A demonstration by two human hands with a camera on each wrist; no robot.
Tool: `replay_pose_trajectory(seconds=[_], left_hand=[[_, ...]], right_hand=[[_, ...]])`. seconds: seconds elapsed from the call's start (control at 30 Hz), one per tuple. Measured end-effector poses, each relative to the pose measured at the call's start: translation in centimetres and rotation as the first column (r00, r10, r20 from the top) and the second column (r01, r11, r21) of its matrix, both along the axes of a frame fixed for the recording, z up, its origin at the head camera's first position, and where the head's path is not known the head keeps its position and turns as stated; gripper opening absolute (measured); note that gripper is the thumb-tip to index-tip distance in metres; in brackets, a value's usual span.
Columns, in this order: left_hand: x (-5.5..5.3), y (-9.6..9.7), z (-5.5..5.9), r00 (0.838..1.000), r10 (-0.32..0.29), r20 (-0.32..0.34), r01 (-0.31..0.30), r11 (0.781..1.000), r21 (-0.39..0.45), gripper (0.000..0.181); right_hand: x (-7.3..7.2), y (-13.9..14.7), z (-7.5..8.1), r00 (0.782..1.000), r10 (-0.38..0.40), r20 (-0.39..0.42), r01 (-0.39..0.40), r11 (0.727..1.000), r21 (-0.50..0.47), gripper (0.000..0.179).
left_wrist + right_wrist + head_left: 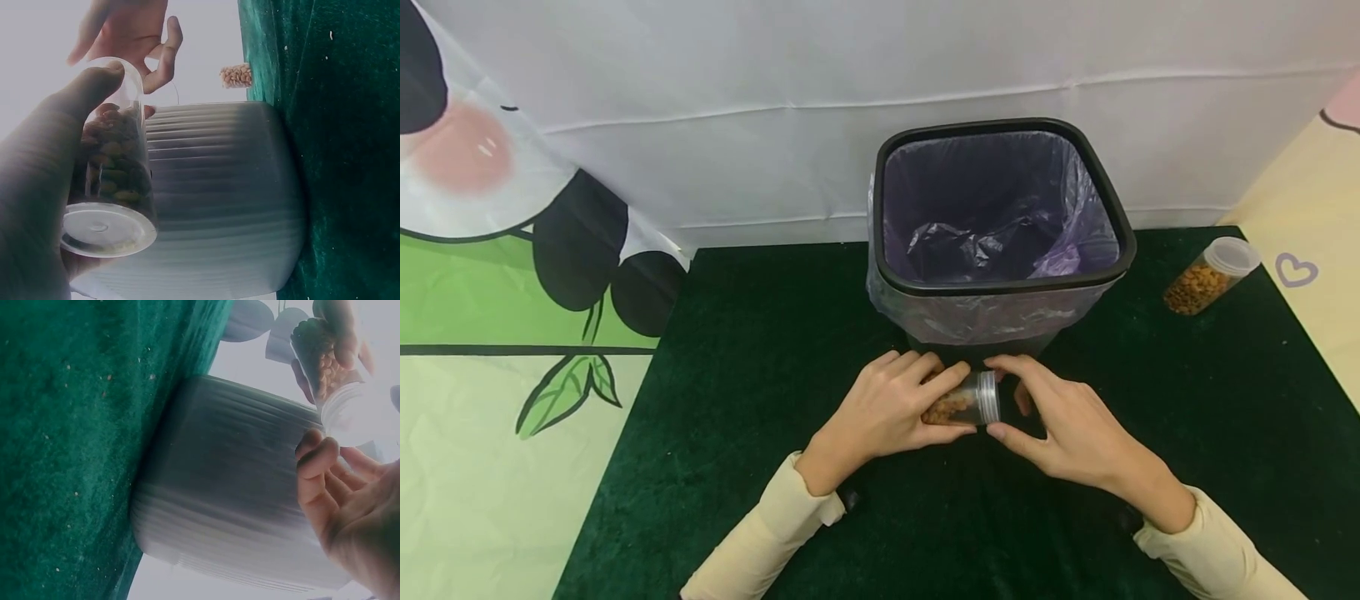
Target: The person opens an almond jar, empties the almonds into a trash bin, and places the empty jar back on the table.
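Observation:
In the head view my left hand (891,408) grips a small clear plastic jar (973,398) lying sideways, its ridged rim toward the right. Small brown pieces (112,153) partly fill it, as the left wrist view shows. My right hand (1060,421) is at the rim end, thumb and forefinger spread to either side of it. In the right wrist view its fingers (320,456) are loosely bent just beside the rim. Directly behind both hands stands a bin (1007,289) with a black rim and a thin purplish liner.
A second clear jar (1198,283) with a white lid and brown pieces leans at the right of the green cloth (760,333). A white sheet (737,167) hangs behind the bin. Printed panels with cartoon shapes border the left and right sides.

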State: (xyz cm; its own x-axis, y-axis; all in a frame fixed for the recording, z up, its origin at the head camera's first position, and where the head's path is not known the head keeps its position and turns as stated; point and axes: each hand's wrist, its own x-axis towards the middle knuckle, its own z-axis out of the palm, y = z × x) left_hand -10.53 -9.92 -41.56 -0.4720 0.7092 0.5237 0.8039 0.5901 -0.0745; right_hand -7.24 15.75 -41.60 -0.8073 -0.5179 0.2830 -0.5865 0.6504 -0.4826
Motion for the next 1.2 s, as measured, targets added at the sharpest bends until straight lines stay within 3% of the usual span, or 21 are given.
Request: replay_pose_trajectory(seconds=[0.13,0.5,0.9,1.03,1.2], left_hand=[[0.11,0.03,-0.06,1.000,0.002,0.007,-0.002,1.000,-0.003,0.062],[-0.20,-0.12,-0.31,0.999,-0.003,0.032,0.003,1.000,0.006,0.062],[-0.17,-0.25,-0.33,0.999,-0.001,0.048,0.001,1.000,0.001,0.064],[-0.24,-0.30,-0.27,0.999,0.005,0.041,-0.004,1.000,-0.008,0.064],[-0.28,-0.33,-0.12,0.999,0.002,0.037,-0.002,1.000,-0.004,0.064]], right_hand=[[0.04,-0.13,-0.14,1.000,-0.016,0.021,0.016,1.000,0.006,0.061],[-0.25,-0.21,-0.42,0.992,0.070,-0.105,-0.075,0.996,-0.043,0.064],[-0.46,-0.34,-0.87,0.959,0.128,-0.255,-0.143,0.989,-0.041,0.047],[-0.54,-0.20,-0.76,0.963,0.123,-0.240,-0.127,0.992,-0.002,0.058],[-0.41,0.02,-0.49,0.993,0.042,-0.108,-0.038,0.999,0.039,0.084]])
